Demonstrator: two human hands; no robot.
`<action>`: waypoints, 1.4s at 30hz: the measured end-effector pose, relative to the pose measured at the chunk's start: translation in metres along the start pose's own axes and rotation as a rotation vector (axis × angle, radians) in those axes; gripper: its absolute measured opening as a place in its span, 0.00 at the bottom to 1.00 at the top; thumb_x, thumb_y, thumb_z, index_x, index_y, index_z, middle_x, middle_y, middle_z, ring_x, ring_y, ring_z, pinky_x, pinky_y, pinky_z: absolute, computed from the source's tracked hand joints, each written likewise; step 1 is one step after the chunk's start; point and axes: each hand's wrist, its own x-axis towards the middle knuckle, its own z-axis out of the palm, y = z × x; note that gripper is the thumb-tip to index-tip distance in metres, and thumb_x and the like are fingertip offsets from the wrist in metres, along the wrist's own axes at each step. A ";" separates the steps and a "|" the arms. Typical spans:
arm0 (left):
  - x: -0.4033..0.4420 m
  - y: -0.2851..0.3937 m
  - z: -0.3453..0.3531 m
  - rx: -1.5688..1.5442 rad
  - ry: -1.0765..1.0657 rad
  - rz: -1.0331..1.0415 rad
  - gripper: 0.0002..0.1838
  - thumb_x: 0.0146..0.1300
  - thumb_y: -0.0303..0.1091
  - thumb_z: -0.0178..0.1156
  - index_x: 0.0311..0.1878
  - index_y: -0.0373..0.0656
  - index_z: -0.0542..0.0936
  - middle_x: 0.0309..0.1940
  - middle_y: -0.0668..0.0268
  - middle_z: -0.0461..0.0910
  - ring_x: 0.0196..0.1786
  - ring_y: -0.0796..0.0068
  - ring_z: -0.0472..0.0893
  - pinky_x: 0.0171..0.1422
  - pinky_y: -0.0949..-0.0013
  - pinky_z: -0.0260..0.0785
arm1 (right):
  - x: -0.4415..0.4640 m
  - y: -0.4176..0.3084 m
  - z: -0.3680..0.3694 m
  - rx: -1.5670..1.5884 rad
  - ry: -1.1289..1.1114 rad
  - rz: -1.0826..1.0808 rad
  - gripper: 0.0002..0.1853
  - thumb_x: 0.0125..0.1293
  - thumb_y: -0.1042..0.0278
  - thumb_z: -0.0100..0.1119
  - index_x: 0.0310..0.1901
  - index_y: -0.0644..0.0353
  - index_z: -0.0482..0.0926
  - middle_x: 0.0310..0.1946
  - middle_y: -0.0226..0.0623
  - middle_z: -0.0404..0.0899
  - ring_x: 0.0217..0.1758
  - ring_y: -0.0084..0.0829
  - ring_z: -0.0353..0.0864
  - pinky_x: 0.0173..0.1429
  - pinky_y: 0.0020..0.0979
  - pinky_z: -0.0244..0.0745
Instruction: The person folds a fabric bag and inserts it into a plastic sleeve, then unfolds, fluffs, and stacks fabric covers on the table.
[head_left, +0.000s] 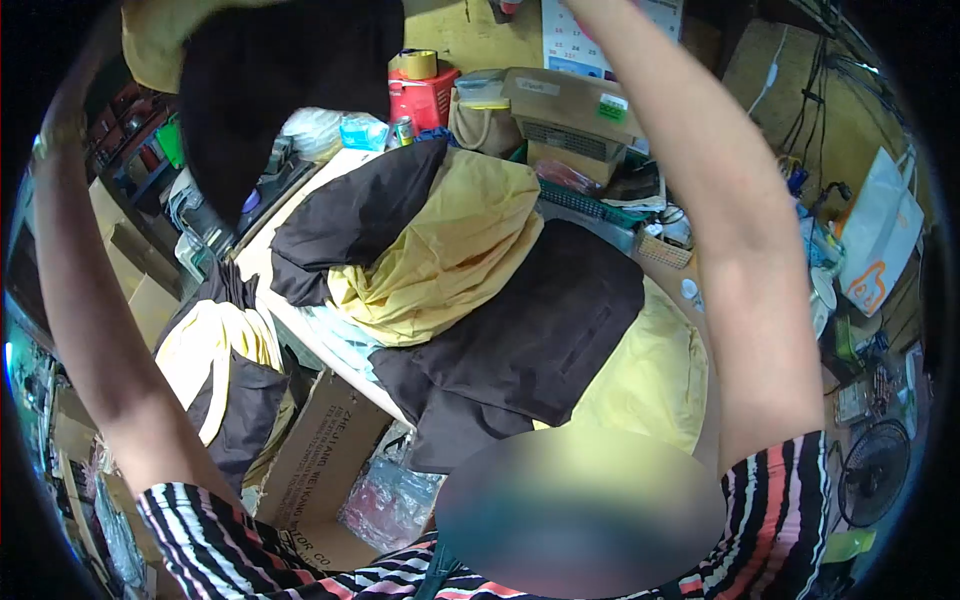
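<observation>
Both of my arms are raised. My left hand point(98, 45) is dim at the top left edge beside a lifted garment point(285, 85) in black and yellow; its fingers cannot be made out. My right forearm runs up past the top edge, and that hand is out of sight. Below, a bundled yellow cloth point(455, 235) with black parts lies on the table point(335, 345). Next to it is a black garment piece point(530, 315) with a pocket-like slit, lying partly over yellow cloth point(655, 370).
An open cardboard box point(325, 455) with plastic bags stands below the table. More black and yellow cloth point(235, 375) hangs at the left. Behind are a red container point(425, 100), stacked baskets point(570, 140) and a calendar point(610, 45). A fan point(873, 472) is at the right.
</observation>
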 end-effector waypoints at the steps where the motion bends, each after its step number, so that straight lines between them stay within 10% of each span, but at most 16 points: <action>1: -0.008 -0.003 0.001 -0.024 -0.018 -0.012 0.19 0.66 0.36 0.57 0.59 0.42 0.75 0.53 0.61 0.78 0.54 0.69 0.78 0.56 0.62 0.73 | -0.019 0.000 0.010 -0.003 0.009 -0.012 0.14 0.47 0.78 0.66 0.39 0.59 0.82 0.34 0.38 0.83 0.40 0.40 0.81 0.50 0.40 0.72; 5: -0.080 -0.059 0.040 -0.291 -0.087 -0.226 0.21 0.68 0.39 0.56 0.62 0.43 0.74 0.57 0.60 0.77 0.59 0.67 0.77 0.60 0.60 0.72 | -0.168 0.004 0.032 0.185 -0.281 0.073 0.11 0.47 0.74 0.65 0.36 0.57 0.82 0.33 0.43 0.82 0.42 0.50 0.77 0.51 0.46 0.67; 6: -0.124 -0.092 0.074 -0.162 0.122 -0.249 0.22 0.59 0.33 0.61 0.57 0.40 0.75 0.50 0.58 0.79 0.54 0.61 0.79 0.58 0.57 0.71 | -0.211 -0.007 0.022 0.254 -0.373 0.156 0.09 0.51 0.71 0.63 0.36 0.55 0.83 0.34 0.41 0.83 0.43 0.46 0.79 0.52 0.45 0.67; 8: -0.209 -0.233 0.070 0.850 -0.235 0.368 0.27 0.35 0.20 0.61 0.47 0.35 0.78 0.35 0.52 0.75 0.41 0.47 0.76 0.49 0.57 0.69 | -0.305 -0.026 -0.001 0.264 -0.606 0.219 0.07 0.56 0.68 0.59 0.36 0.53 0.84 0.37 0.38 0.84 0.44 0.42 0.80 0.55 0.43 0.66; 10: -0.302 -0.294 0.123 0.939 -0.274 0.066 0.18 0.43 0.22 0.60 0.42 0.41 0.77 0.33 0.54 0.75 0.38 0.50 0.77 0.44 0.54 0.70 | -0.368 -0.049 -0.031 0.307 -0.866 0.232 0.07 0.58 0.68 0.58 0.38 0.54 0.81 0.37 0.36 0.83 0.45 0.38 0.80 0.58 0.39 0.64; 14: -0.309 -0.290 0.139 0.863 -0.400 0.004 0.16 0.47 0.27 0.62 0.43 0.40 0.77 0.35 0.52 0.77 0.39 0.51 0.78 0.43 0.54 0.70 | -0.393 -0.061 -0.042 0.328 -0.950 0.267 0.08 0.58 0.69 0.60 0.40 0.56 0.78 0.38 0.36 0.80 0.46 0.39 0.79 0.58 0.40 0.65; 18: -0.294 -0.296 0.125 0.891 -0.393 -0.037 0.14 0.51 0.27 0.61 0.43 0.39 0.77 0.31 0.50 0.78 0.37 0.46 0.78 0.41 0.51 0.71 | -0.348 -0.057 -0.068 0.143 -1.036 0.135 0.30 0.54 0.75 0.64 0.60 0.55 0.68 0.60 0.47 0.69 0.64 0.48 0.69 0.63 0.40 0.68; 27: -0.260 -0.273 0.097 0.919 -0.434 -0.121 0.18 0.52 0.27 0.63 0.48 0.38 0.80 0.44 0.49 0.80 0.48 0.46 0.78 0.52 0.52 0.71 | -0.276 -0.118 -0.344 0.279 -1.144 0.910 0.12 0.59 0.72 0.62 0.44 0.63 0.76 0.48 0.46 0.75 0.55 0.45 0.76 0.58 0.37 0.71; 31: -0.257 -0.267 0.097 0.821 -0.529 -0.114 0.18 0.52 0.26 0.61 0.49 0.37 0.79 0.44 0.46 0.80 0.49 0.42 0.77 0.54 0.51 0.70 | -0.283 -0.202 -0.412 0.508 -1.323 1.324 0.23 0.57 0.59 0.69 0.51 0.61 0.76 0.53 0.45 0.74 0.60 0.44 0.73 0.63 0.38 0.68; 34: -0.248 -0.252 0.099 0.830 -0.632 -0.172 0.20 0.53 0.32 0.65 0.50 0.36 0.78 0.44 0.46 0.80 0.51 0.43 0.77 0.55 0.52 0.70 | -0.286 -0.240 -0.425 0.229 -1.357 0.837 0.36 0.48 0.54 0.76 0.58 0.61 0.73 0.60 0.45 0.71 0.67 0.44 0.68 0.71 0.46 0.59; 38: -0.240 -0.198 0.091 0.803 -0.665 -0.477 0.27 0.50 0.29 0.71 0.55 0.39 0.77 0.41 0.51 0.81 0.47 0.45 0.80 0.53 0.56 0.72 | -0.306 -0.241 -0.437 0.299 -1.361 0.876 0.42 0.44 0.48 0.76 0.61 0.60 0.72 0.65 0.44 0.67 0.73 0.46 0.60 0.75 0.49 0.52; 40: -0.249 -0.161 0.105 1.026 -0.286 0.079 0.27 0.50 0.24 0.70 0.55 0.40 0.76 0.40 0.54 0.80 0.46 0.52 0.80 0.53 0.59 0.73 | -0.308 -0.230 -0.444 0.374 -1.305 0.957 0.35 0.49 0.53 0.75 0.56 0.61 0.74 0.63 0.46 0.70 0.70 0.45 0.64 0.73 0.45 0.57; 42: -0.267 -0.119 0.155 0.633 -0.359 0.238 0.16 0.53 0.22 0.66 0.47 0.38 0.80 0.38 0.54 0.80 0.44 0.57 0.80 0.51 0.61 0.73 | -0.319 -0.226 -0.448 0.431 -1.235 1.039 0.27 0.53 0.58 0.74 0.51 0.63 0.77 0.61 0.47 0.73 0.67 0.43 0.69 0.70 0.42 0.62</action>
